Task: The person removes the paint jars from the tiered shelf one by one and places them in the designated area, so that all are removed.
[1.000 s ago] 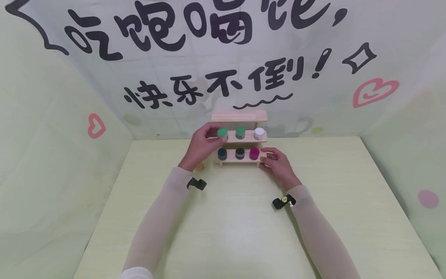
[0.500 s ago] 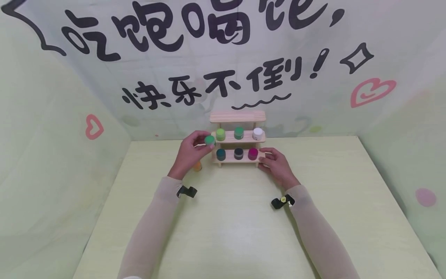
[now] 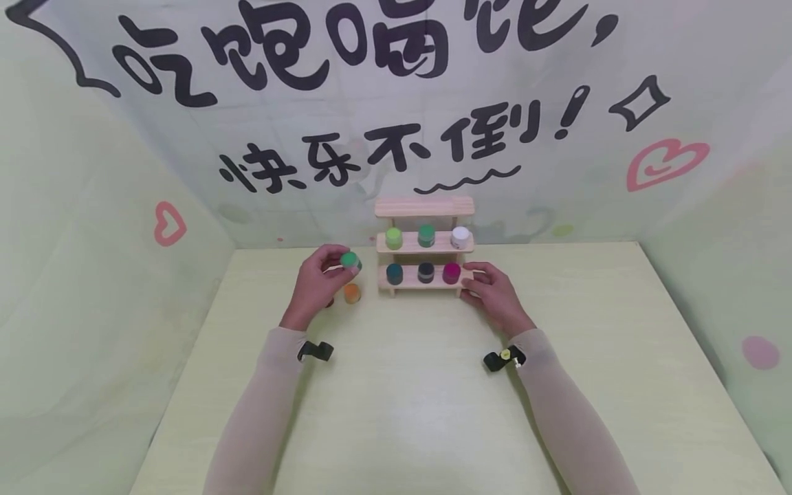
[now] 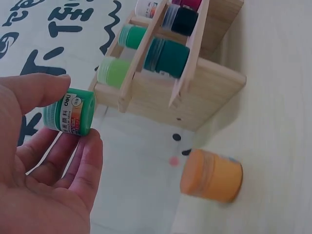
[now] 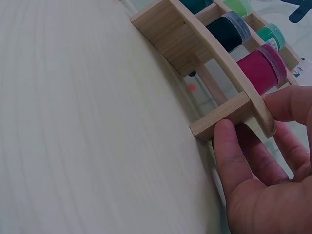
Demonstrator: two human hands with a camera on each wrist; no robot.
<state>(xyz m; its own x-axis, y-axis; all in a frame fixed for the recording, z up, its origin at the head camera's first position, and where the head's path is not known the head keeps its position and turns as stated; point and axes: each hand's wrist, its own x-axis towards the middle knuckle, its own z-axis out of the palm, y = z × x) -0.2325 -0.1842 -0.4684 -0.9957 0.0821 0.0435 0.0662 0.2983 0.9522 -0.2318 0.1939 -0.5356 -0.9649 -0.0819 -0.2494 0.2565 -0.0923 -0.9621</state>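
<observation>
My left hand [image 3: 312, 285] pinches a small green paint jar [image 4: 73, 112] between thumb and fingers, lifted off the table to the left of the wooden rack [image 3: 425, 206]. The jar's printed label faces the left wrist camera. With my right hand [image 3: 500, 300] I grip the right end of the rack's lower shelf, thumb above and fingers against the end leg [image 5: 226, 114]. A magenta jar [image 5: 261, 69] stands right beside that thumb. Also on the lower shelf are a black jar [image 3: 425, 273] and a teal jar [image 3: 394, 273].
The middle shelf bears a light green jar [image 3: 393, 238], another green jar [image 3: 426, 236] and a white jar [image 3: 460, 237]. An orange jar [image 3: 352, 293] stands on the table [image 3: 408, 399] left of the rack. A dark red thing [image 3: 330, 302] is partly hidden by my left hand. A printed cloth [image 3: 346, 213] hangs behind.
My left hand has carried the green jar leftward and toward me, away from the middle shelf, uncovering the light green and orange jars. My right hand stays on the rack.
</observation>
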